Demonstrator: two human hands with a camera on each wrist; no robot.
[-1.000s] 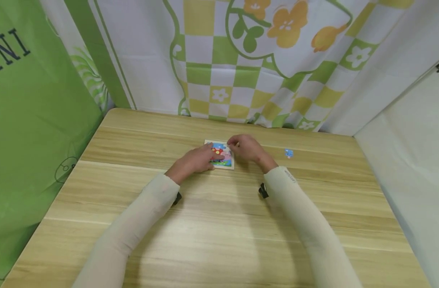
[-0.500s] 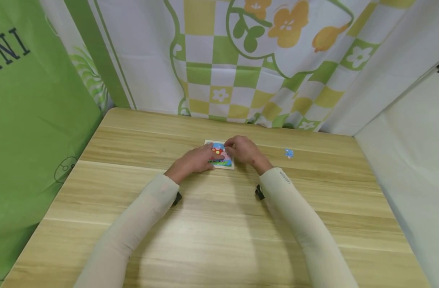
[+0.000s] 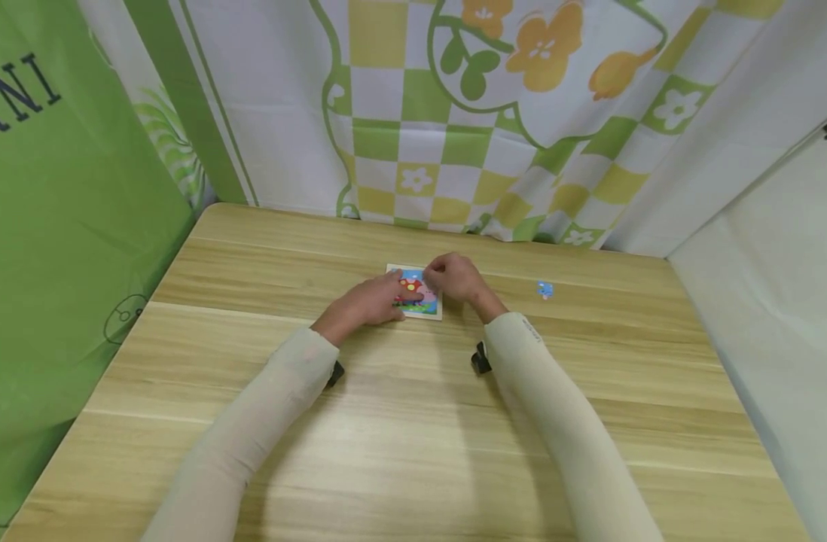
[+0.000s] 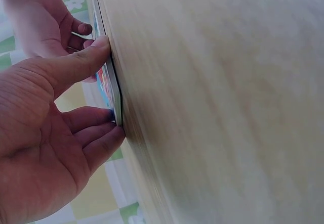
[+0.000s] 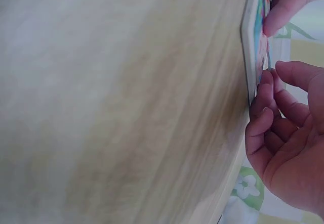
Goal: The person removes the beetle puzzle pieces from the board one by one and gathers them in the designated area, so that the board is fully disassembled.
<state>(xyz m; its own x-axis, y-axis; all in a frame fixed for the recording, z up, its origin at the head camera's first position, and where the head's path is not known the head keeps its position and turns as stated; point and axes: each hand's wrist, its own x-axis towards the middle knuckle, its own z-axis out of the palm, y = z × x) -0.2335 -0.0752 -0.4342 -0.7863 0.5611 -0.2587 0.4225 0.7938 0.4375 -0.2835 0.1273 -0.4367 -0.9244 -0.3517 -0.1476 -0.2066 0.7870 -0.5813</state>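
Observation:
A small jigsaw puzzle board with a bright cartoon picture and a pale rim lies flat on the table. My left hand holds its left side, thumb over the board and the other fingertips at the edge, as the left wrist view shows. Over the upper right corner, my right hand pinches a thin puzzle piece, mostly hidden by the fingers. Whether that piece sits flush in the board cannot be told. A loose blue puzzle piece lies to the right, apart from both hands.
The wooden table stretches toward me and to both sides. Behind its far edge hangs a checked, flowered curtain. Green cloth borders the left side and white cloth the right.
My right hand has shifted slightly left over the board's upper right corner, where a pale gap showed a second ago. The left hand and the loose piece have stayed put.

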